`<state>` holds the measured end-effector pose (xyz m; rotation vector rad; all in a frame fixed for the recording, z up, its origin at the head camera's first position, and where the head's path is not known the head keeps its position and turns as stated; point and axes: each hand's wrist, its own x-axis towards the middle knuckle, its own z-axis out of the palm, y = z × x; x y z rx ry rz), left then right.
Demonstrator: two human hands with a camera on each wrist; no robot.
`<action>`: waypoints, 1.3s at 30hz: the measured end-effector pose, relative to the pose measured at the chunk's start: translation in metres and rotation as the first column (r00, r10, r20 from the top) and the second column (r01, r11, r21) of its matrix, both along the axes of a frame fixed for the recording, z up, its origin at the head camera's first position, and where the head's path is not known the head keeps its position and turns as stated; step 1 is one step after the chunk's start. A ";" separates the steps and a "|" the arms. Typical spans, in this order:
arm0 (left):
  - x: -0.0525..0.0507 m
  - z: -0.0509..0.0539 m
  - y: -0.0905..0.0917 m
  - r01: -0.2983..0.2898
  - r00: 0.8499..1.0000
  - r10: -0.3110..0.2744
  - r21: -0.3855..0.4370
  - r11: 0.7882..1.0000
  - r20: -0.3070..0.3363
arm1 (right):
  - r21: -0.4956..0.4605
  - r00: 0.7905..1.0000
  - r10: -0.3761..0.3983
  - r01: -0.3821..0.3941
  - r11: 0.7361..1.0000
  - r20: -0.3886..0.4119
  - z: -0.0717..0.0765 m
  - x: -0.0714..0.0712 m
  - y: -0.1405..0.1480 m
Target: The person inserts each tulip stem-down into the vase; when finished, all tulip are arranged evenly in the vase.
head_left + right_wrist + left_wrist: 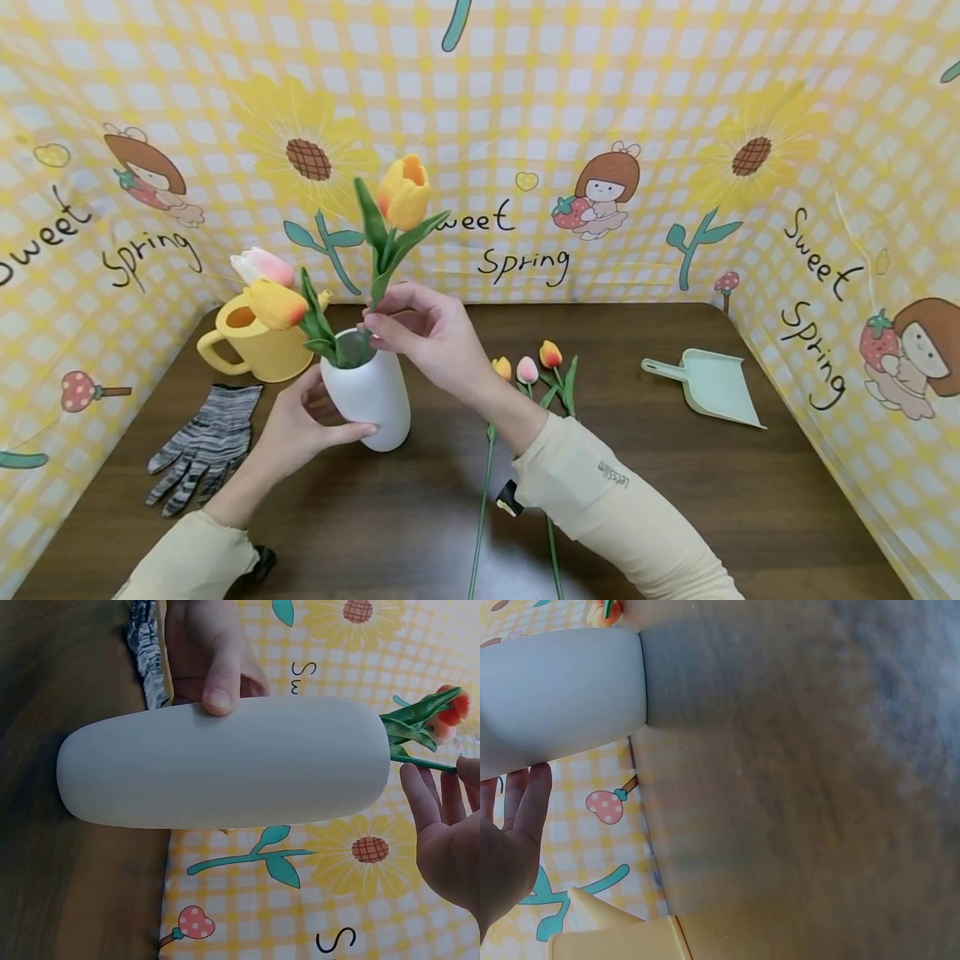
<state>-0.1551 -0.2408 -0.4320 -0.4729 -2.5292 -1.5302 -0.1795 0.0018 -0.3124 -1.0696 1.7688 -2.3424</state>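
Observation:
A white vase (371, 404) stands on the dark wooden table, left of the middle. My left hand (296, 429) grips its side, with the thumb across the front; the left wrist view shows fingertips against the white wall (570, 697). Between thumb and fingers, my right hand (431, 333) pinches the green stem of a yellow-orange tulip (405, 193) above the vase mouth. That stem (424, 763) runs down into the opening in the right wrist view; its lower end is hidden. A yellow tulip (276, 305) and a pink-white tulip (264, 267) lean out leftward.
Behind the vase to the left is a yellow watering can (273, 360). A grey striped glove (213, 442) lies at the left. Several long-stemmed tulips (551, 354) lie beneath my right forearm, and a pale green dustpan (716, 387) is at the right. Checked cloth walls surround the table.

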 end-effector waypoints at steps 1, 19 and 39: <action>0.000 0.000 0.000 0.000 1.000 0.000 0.000 1.000 0.001 | 0.005 1.000 -0.002 0.002 1.000 0.001 0.000 0.000 0.000; 0.000 -0.001 -0.003 0.011 1.000 -0.011 0.013 1.000 0.029 | 0.071 0.998 -0.032 0.036 0.997 -0.058 0.000 -0.003 -0.007; 0.000 0.000 0.000 0.026 1.000 -0.027 0.027 0.999 0.010 | 0.155 0.990 -0.095 0.111 0.982 -0.105 0.006 -0.003 -0.006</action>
